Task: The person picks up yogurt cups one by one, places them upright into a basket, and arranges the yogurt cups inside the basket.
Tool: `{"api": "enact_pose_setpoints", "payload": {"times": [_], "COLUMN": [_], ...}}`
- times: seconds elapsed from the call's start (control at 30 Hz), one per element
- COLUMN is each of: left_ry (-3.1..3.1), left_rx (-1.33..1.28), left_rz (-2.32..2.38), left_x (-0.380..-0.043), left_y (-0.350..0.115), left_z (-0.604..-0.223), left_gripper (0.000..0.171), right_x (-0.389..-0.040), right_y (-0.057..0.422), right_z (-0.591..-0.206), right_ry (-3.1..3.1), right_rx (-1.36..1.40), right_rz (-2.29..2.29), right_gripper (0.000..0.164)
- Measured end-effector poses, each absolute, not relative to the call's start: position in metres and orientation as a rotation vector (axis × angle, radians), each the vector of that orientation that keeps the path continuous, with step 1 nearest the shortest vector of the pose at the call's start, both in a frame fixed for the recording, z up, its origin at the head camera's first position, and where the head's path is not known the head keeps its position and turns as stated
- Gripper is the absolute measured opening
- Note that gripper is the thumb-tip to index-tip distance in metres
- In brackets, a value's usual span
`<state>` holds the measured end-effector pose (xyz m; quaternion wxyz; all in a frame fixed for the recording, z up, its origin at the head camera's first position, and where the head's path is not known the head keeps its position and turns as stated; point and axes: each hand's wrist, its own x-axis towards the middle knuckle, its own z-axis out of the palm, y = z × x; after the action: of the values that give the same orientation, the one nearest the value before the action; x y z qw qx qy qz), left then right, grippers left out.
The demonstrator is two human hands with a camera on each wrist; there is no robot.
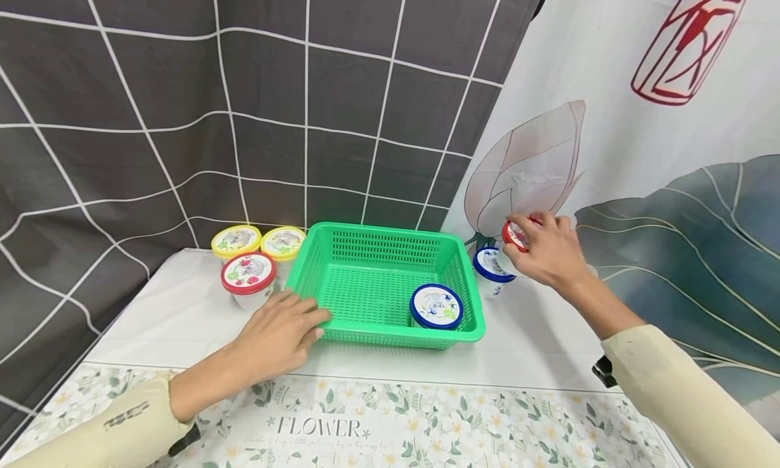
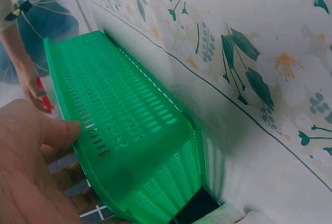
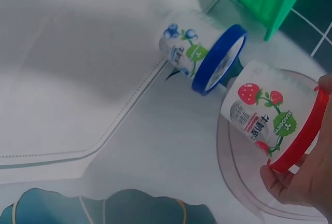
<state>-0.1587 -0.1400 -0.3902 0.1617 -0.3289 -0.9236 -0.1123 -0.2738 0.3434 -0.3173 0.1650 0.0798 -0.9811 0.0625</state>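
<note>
My right hand (image 1: 551, 251) grips a yogurt tub with a red lid (image 3: 270, 117) by its lid, at the right of the head view. Strawberries are printed on its white side. It is close to a blue-lidded tub (image 1: 493, 265) with blueberries on it, which stands just right of the green basket (image 1: 390, 337). My left hand (image 1: 283, 332) holds the basket's rim at the near left corner; in the left wrist view the thumb lies on one side of the rim, the other fingers across it. Inside the basket, at its near right corner, sits another blue-lidded tub (image 1: 436, 306).
Left of the basket stand two yellow-lidded tubs (image 1: 236, 240) and, in front of them, a red-lidded tub (image 1: 248, 273). A floral cloth (image 1: 365, 414) covers the table's near part. Dark checked curtain (image 1: 341, 150) hangs behind, with a printed white one (image 1: 609, 150) at the right.
</note>
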Motion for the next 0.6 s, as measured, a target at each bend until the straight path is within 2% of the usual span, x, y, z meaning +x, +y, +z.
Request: {"api": "enact_pose_setpoints", "payload": {"times": [0.6], "left_ry": [-2.638], "left_rx": [-0.939], "left_rz": [-0.327], "left_x": [-0.158], "left_y": [-0.140], "left_z": [-0.390], "left_gripper": [0.019], "right_x": [-0.273], "right_y": [0.320], "right_z": [-0.313], "right_ry": [-2.754], "right_rx": [0.339], "right_rz": [0.165], "right_gripper": [0.070]}}
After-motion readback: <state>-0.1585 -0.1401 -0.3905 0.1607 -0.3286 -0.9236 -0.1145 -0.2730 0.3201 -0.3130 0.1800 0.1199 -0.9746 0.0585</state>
